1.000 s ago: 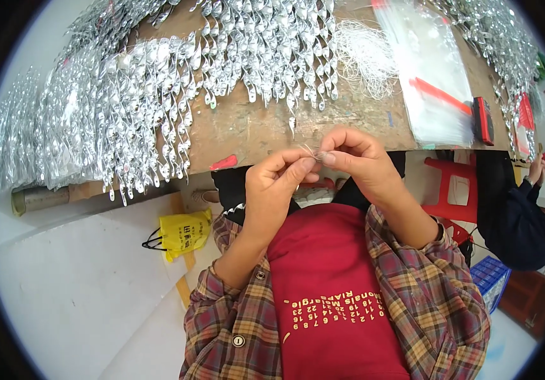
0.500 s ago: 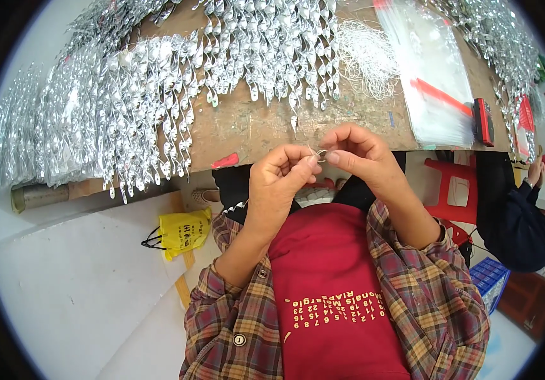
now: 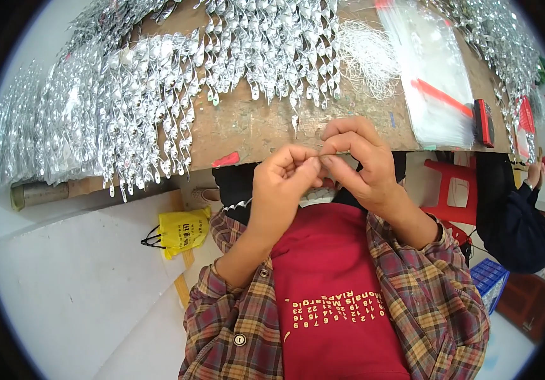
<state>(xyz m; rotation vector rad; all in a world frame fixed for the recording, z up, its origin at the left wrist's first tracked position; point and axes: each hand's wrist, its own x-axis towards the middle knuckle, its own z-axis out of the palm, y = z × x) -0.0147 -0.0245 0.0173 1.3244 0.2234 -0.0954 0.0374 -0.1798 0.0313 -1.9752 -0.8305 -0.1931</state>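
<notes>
My left hand (image 3: 283, 182) and my right hand (image 3: 356, 159) meet fingertip to fingertip just below the near edge of the wooden table (image 3: 247, 126). Both pinch a very small thin thing, perhaps a thread or wire, too small to tell apart. A single silver spiral ornament (image 3: 295, 123) lies on the table right above my fingers. A big heap of silver spiral ornaments (image 3: 158, 82) covers the table's left and far parts. A tangle of thin white thread loops (image 3: 367, 57) lies beyond my right hand.
Clear plastic zip bags (image 3: 434, 82) with red strips and a small red-and-black tool (image 3: 482, 123) lie on the table's right. More silver ornaments (image 3: 500, 44) are piled far right. A yellow bag (image 3: 183, 231) hangs below left. Another person's dark sleeve (image 3: 516, 215) and a red stool (image 3: 449, 190) are at right.
Both hands stay pinched together at the table edge; the fingers shift only slightly. Nothing else has moved.
</notes>
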